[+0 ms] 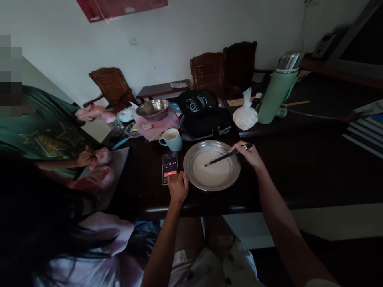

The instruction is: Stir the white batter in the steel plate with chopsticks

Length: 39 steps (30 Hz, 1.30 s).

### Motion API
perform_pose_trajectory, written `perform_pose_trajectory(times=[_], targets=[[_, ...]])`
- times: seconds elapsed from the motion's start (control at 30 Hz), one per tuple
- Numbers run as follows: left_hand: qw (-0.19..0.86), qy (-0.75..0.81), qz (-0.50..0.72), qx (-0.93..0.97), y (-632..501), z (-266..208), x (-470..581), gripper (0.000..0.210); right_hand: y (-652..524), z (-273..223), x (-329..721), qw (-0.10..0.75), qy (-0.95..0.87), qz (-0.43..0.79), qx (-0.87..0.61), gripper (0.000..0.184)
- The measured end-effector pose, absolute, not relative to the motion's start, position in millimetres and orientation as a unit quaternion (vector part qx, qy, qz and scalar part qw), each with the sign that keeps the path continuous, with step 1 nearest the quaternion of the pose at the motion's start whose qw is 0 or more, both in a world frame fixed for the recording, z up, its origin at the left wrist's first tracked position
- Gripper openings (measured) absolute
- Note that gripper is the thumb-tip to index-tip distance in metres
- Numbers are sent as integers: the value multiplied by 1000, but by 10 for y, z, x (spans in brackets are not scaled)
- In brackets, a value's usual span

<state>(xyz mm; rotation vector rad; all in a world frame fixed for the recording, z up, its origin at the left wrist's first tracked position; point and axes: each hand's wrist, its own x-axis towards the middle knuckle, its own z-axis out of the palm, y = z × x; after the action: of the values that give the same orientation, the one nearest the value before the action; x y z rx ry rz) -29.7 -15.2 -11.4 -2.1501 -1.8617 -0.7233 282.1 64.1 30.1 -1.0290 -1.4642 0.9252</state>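
A wide metal basin (236, 175) stands on the dark table in front of me, with a whitish liquid (209, 173) in it. My right hand (249, 154) is closed around black chopsticks (223, 158) with gold marks near the upper end. Their tips dip into the liquid. My left hand (178, 187), fingers curled, is at the basin's left rim and appears to grip it. One of its fingers also lies over the lower part of a phone (166, 169) showing a timer at 01:18:24. Behind the phone stands a light blue mug (172, 140).
Behind the basin are a black bag (200, 115), a tied bag of white powder (245, 115) and a green thermos (277, 95). A metal bowl (152, 109) rests on pink cloth (158, 125). Two people sit at left; pinkish lumps (103, 175) lie on a board (119, 167) there. Books (366, 131) lie right.
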Motion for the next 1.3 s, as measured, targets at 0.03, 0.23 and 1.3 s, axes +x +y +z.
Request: perform_pose_trajectory(times=[0.03,0.23,1.3], targets=[[102,-631,-246,-729,-154,-111,-296,38,647,297,2838,547,-605,380,-437,29],[97,-632,-247,-728,-164,-86,-286,38,643,298,2920,575,-569,379,-449,29],[93,-630,-254,-728,-156,-85,-299,37,663,328,2889,566,-586,360,-456,33]])
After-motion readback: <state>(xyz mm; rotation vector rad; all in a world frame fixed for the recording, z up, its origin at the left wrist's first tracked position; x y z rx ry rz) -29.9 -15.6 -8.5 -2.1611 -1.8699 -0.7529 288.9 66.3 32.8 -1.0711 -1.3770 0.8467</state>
